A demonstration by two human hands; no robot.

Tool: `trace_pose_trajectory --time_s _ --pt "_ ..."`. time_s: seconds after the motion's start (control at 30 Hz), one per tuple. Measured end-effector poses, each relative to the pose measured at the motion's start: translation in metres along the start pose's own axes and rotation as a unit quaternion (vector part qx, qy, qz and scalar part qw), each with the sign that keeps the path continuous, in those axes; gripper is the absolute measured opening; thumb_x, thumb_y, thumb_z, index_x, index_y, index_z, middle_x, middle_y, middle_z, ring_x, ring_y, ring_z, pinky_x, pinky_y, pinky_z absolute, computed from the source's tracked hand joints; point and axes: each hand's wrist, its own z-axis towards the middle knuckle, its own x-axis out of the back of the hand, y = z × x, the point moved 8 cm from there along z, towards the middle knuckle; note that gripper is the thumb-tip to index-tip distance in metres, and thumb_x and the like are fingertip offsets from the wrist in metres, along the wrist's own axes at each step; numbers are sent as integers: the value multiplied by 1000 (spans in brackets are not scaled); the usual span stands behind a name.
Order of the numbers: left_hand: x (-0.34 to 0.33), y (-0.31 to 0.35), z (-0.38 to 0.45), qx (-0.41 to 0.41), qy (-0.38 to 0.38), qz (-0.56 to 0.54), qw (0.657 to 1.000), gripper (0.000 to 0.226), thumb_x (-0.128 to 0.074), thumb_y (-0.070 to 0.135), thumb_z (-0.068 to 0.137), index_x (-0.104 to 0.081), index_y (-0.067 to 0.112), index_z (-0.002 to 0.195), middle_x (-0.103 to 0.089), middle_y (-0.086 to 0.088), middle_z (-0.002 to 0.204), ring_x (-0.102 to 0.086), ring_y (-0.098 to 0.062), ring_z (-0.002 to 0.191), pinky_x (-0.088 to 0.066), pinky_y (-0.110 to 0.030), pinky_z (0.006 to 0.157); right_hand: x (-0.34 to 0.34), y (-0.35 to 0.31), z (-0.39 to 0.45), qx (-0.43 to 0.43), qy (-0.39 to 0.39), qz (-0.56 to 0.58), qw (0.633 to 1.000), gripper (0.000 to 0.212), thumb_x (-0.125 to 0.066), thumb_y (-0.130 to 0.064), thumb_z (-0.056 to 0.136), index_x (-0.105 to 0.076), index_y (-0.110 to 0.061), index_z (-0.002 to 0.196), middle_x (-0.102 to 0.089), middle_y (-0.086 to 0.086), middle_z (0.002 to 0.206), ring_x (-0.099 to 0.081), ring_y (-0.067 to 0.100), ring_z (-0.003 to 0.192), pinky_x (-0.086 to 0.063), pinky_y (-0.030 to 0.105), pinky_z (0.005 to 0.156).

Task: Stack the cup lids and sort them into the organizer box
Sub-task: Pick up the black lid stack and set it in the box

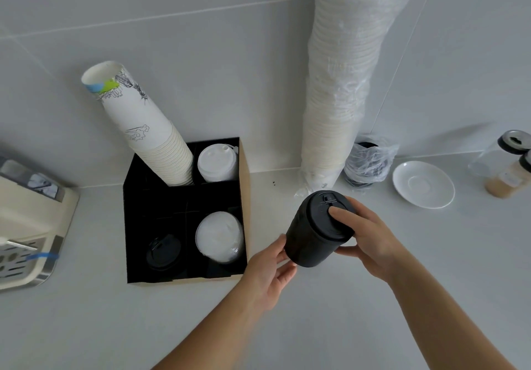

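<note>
1. The right hand (370, 243) grips a stack of black lids (317, 230) from its top end, thumb lying across the top lid and fingers curled round the far side
2. The left hand (271, 272) is mostly open, its straight fingers touching the lower end of the same stack and steadying it from below
3. The stack is held tilted in the air above the white counter (316, 326), just to the right of the organizer box (244, 191)
4. The organizer box is black inside with a brown cardboard outer wall, split into compartments
5. Its far left compartment holds a leaning stack of paper cups (143, 128) printed with line drawings
6. The far right compartment holds white lids (217, 164) with sip holes
7. The near right compartment holds flat white lids (219, 237), and the near left holds black lids (163, 251) sitting low inside
8. A tall sleeve of white cups in clear plastic wrap (339, 88) leans against the tiled wall behind the hands
9. Beside its base sits a bag of dark lids (367, 165), then a white saucer (423, 184), and near the right edge a jar of tan powder (510, 171)
10. A cream coffee machine (26, 226) with a metal drip tray stands at the left edge
</note>
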Motion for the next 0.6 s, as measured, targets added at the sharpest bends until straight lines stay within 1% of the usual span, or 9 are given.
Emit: trace_pose_trajectory --time_s 0.07,0.17,0.37,0.5,0.6 --pt "5 2 -12 -13 -5 -10 1000 35 -64 34 91 -68 7 113 -71 -11 111 -63 -28 109 -49 -38 103 -6 -4 -7 5 -9 -5 1000 25 -65 -26 91 -69 -37 113 -73 -8 116 -63 18 115 -53 50 91" --pt "15 5 -33 -32 -11 -24 999 33 -61 34 93 -67 6 110 -70 -11 110 -63 -29 109 -46 -41 106 -19 -11 -20 16 -25 -16 999 25 -64 -26 92 -69 -36 114 -73 -6 117 -63 19 116 -53 49 89" --pt "38 13 -68 -71 -29 -46 996 30 -57 33 95 -66 7 106 -70 -11 110 -63 -27 108 -47 -39 102 -51 -24 -46 43 -47 -32 997 25 -64 -27 92 -70 -38 113 -73 -8 118 -63 18 116 -54 47 88" --pt "63 25 -88 -97 -38 -44 994 30 -56 35 95 -68 9 105 -71 -10 110 -64 -26 108 -46 -38 103 -82 -30 -58 53 -61 -40 996 27 -64 -29 91 -69 -38 117 -71 -8 121 -62 18 118 -53 51 93" --pt "87 34 -101 -115 -40 -49 991 33 -55 35 96 -68 8 109 -74 -9 108 -65 -26 110 -46 -39 105 -109 -32 -65 57 -66 -44 995 27 -64 -29 91 -69 -37 117 -72 -7 121 -63 19 117 -52 53 96"
